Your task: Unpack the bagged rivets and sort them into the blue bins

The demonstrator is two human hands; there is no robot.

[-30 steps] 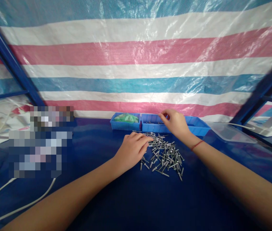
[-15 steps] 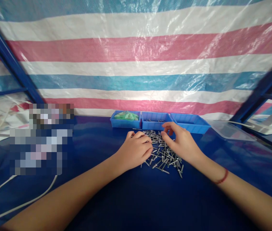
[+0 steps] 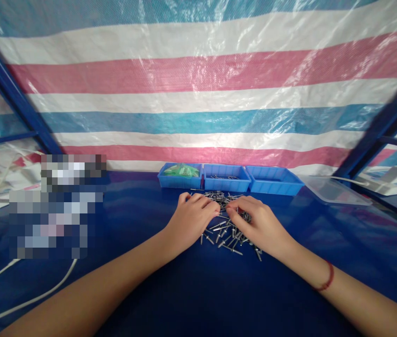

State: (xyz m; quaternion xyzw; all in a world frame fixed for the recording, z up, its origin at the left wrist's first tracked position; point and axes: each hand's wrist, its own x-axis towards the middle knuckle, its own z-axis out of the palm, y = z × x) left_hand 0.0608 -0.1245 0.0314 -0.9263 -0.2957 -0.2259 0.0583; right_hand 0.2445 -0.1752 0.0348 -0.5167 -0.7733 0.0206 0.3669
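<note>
A loose pile of silver blind rivets (image 3: pixel 231 231) lies on the blue tabletop (image 3: pixel 201 295). At the pile's left edge is my left hand (image 3: pixel 193 220), palm down with its fingers curled and the thumb against the index finger; what they hold, if anything, is hidden. My right hand (image 3: pixel 259 224) reaches over the right side of the pile. Its thumb and fingertips come together among the rivets, and I cannot make out what is between them. The two hands' fingertips are close but apart.
Behind the pile stand three blue bins in a row: a left bin (image 3: pixel 163 181) with green packets, a middle bin (image 3: pixel 226 185) with some rivets, and a right bin (image 3: pixel 275 187). A clear plastic lid (image 3: pixel 338 192) lies to the right. White cables (image 3: pixel 40 296) run along the left.
My right hand has moved left and down into the pile, its fingers closing from a spread position. My left hand stays curled at the pile's left side. The view has shifted slightly.
</note>
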